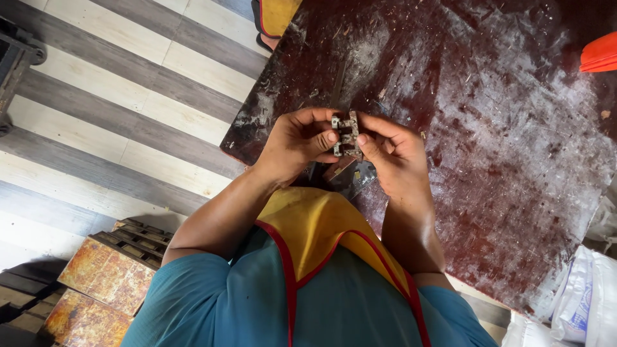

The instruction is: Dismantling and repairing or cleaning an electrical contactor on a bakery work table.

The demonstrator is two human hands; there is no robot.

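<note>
Where the two thumbs meet, a small metal part (346,135) is pinched between both hands. It is grey and dull, with little bumps and gaps along its sides, and it looks a bit rusty, though it is too small to be sure. It is held up just above the near edge of the table, in front of the person's chest.

The left hand (297,142) has its fingers curled shut around the left side of the part, with the thumb pressed on the front. The right hand (393,154) grips the right side the same way, fingers bent and closed on it.

Under the hands is a dark red wooden table (508,148), scratched and dusty white in places. A yellow apron (318,222) hangs over a blue shirt (257,302). Rusty boxes (106,273) sit on the striped floor (122,103) to the left.
</note>
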